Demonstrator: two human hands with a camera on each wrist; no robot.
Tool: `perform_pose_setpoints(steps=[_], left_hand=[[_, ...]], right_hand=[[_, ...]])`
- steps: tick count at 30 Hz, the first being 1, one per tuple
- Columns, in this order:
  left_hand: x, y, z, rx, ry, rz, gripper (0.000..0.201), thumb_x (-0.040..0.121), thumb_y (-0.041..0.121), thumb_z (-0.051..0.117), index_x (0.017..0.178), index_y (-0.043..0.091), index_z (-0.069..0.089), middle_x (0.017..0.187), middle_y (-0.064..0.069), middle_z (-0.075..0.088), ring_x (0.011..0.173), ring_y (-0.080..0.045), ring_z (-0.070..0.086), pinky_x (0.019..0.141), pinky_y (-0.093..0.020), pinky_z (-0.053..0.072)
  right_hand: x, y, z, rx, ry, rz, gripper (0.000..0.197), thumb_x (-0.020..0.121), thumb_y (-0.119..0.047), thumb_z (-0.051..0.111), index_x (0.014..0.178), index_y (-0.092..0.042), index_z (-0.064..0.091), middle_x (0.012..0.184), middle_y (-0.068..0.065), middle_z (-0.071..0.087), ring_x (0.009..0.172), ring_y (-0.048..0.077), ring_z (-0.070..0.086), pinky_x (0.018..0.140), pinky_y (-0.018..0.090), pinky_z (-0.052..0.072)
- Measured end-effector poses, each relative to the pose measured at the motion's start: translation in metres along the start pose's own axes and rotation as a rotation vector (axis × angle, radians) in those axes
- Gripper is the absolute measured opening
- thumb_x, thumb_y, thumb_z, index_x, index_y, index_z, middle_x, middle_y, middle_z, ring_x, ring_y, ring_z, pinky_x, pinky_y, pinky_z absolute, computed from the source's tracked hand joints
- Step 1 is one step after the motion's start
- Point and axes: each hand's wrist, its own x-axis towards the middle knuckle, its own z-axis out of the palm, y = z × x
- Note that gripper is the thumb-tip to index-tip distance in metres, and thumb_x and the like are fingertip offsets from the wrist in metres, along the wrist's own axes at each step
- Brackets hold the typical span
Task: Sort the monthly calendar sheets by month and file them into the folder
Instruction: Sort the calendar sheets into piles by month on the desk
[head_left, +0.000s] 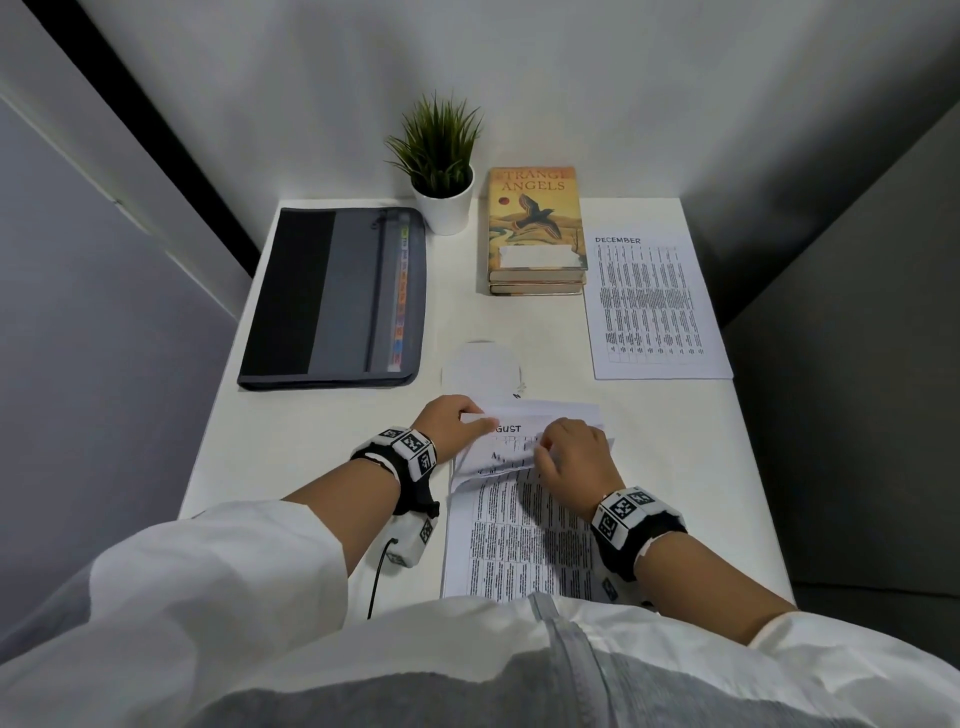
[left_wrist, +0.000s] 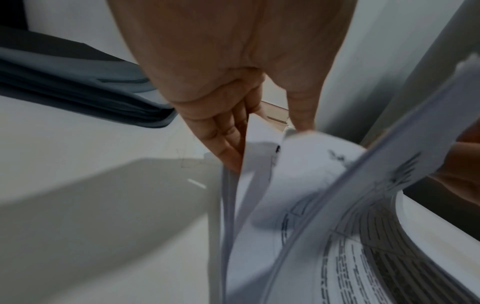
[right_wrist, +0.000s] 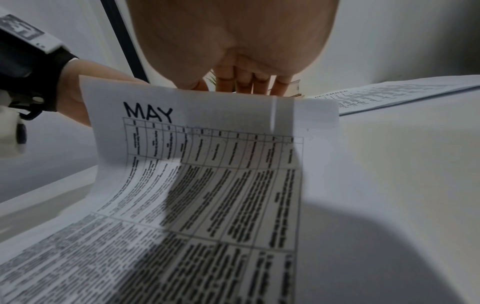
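A stack of printed calendar sheets (head_left: 519, 535) lies near the table's front edge. My left hand (head_left: 475, 418) pinches the far left corner of several fanned sheets (left_wrist: 306, 185), thumb on top and fingers beneath. One sheet there reads AUGUST (head_left: 511, 429). My right hand (head_left: 545, 448) holds the top edge of the MAY sheet (right_wrist: 207, 164), bent up off the stack, with its fingers (right_wrist: 246, 82) behind the edge. A lone DECEMBER sheet (head_left: 652, 306) lies flat at the right. The dark zip folder (head_left: 332, 296) lies closed at the left, coloured tabs showing through its mesh.
Two stacked books (head_left: 535, 228) and a small potted plant (head_left: 442, 171) stand at the back of the white table (head_left: 311, 441). A white mouse-like object (head_left: 480, 364) sits beyond the stack. Grey partition walls close in on both sides.
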Motion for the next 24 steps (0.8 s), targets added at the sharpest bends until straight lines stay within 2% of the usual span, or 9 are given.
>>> perform_pose_setpoints(steps=[4, 7, 9, 11, 14, 16, 19, 22, 24], left_hand=[[-0.002, 0.001, -0.005, -0.054, -0.006, 0.015, 0.022, 0.092, 0.025, 0.062, 0.093, 0.005, 0.071, 0.095, -0.002, 0.069, 0.092, -0.016, 0.061, 0.086, -0.031, 0.048], [-0.007, 0.006, -0.008, -0.098, -0.092, 0.033, 0.015, 0.088, 0.016, 0.065, 0.087, 0.005, 0.074, 0.084, -0.001, 0.069, 0.079, -0.013, 0.062, 0.076, -0.024, 0.050], [-0.010, 0.009, -0.008, -0.160, -0.174, 0.007, 0.018, 0.087, 0.016, 0.066, 0.083, 0.000, 0.072, 0.075, -0.001, 0.066, 0.065, -0.012, 0.057, 0.065, -0.019, 0.046], [-0.010, 0.013, -0.008, -0.200, -0.198, -0.018, 0.024, 0.087, 0.019, 0.065, 0.079, -0.002, 0.071, 0.073, -0.007, 0.063, 0.060, -0.016, 0.051, 0.066, -0.024, 0.042], [-0.009, 0.014, -0.009, -0.125, -0.013, 0.001, 0.019, 0.089, 0.025, 0.063, 0.084, 0.010, 0.074, 0.099, -0.008, 0.067, 0.085, -0.018, 0.060, 0.085, -0.030, 0.046], [-0.006, 0.010, -0.011, -0.034, 0.118, -0.016, 0.022, 0.091, 0.024, 0.062, 0.110, 0.013, 0.067, 0.121, -0.009, 0.056, 0.111, -0.020, 0.055, 0.099, -0.035, 0.043], [-0.003, 0.007, -0.012, -0.090, 0.028, -0.154, 0.053, 0.094, 0.025, 0.058, 0.142, 0.012, 0.039, 0.145, -0.012, 0.043, 0.132, -0.023, 0.045, 0.108, -0.032, 0.035], [-0.002, 0.003, -0.010, -0.136, -0.075, -0.167, 0.049, 0.097, 0.024, 0.054, 0.142, 0.012, 0.039, 0.139, -0.010, 0.050, 0.128, -0.024, 0.048, 0.099, -0.029, 0.037], [-0.001, 0.002, -0.008, -0.116, -0.048, -0.116, 0.019, 0.097, 0.021, 0.054, 0.112, 0.010, 0.058, 0.106, -0.005, 0.063, 0.101, -0.025, 0.059, 0.080, -0.026, 0.044]], right_hand=[[0.000, -0.001, -0.001, 0.064, -0.002, 0.037, 0.016, 0.094, -0.026, 0.041, 0.085, -0.021, 0.054, 0.078, -0.009, 0.052, 0.079, 0.016, 0.047, 0.097, 0.041, 0.033], [0.002, -0.004, -0.002, 0.111, -0.014, 0.026, 0.032, 0.095, -0.025, 0.038, 0.123, -0.025, 0.054, 0.091, -0.010, 0.054, 0.095, 0.016, 0.049, 0.098, 0.036, 0.027], [0.003, -0.006, -0.002, 0.057, -0.031, 0.013, 0.039, 0.097, -0.025, 0.038, 0.134, -0.026, 0.048, 0.098, -0.004, 0.053, 0.099, 0.019, 0.046, 0.094, 0.035, 0.027], [0.003, -0.006, -0.002, -0.007, -0.006, 0.006, 0.030, 0.098, -0.027, 0.040, 0.120, -0.023, 0.060, 0.097, 0.001, 0.048, 0.095, 0.021, 0.043, 0.087, 0.035, 0.030], [0.003, -0.006, -0.003, -0.035, 0.058, 0.022, 0.029, 0.097, -0.028, 0.043, 0.087, -0.014, 0.066, 0.094, 0.004, 0.045, 0.089, 0.022, 0.038, 0.081, 0.037, 0.035], [0.003, -0.005, -0.004, -0.010, 0.080, 0.016, 0.034, 0.099, -0.029, 0.042, 0.084, -0.012, 0.068, 0.097, 0.004, 0.049, 0.091, 0.022, 0.039, 0.079, 0.034, 0.031], [0.004, -0.005, -0.005, 0.011, 0.062, 0.026, 0.038, 0.100, -0.028, 0.040, 0.076, -0.011, 0.065, 0.086, 0.000, 0.053, 0.091, 0.022, 0.041, 0.082, 0.033, 0.028], [0.007, -0.008, -0.005, 0.049, 0.007, 0.021, 0.030, 0.098, -0.024, 0.039, 0.072, -0.016, 0.053, 0.070, -0.006, 0.046, 0.080, 0.021, 0.043, 0.088, 0.038, 0.035], [0.009, -0.010, -0.005, 0.111, -0.020, 0.024, 0.023, 0.095, -0.022, 0.037, 0.094, -0.019, 0.060, 0.076, -0.008, 0.052, 0.082, 0.019, 0.050, 0.091, 0.035, 0.033]])
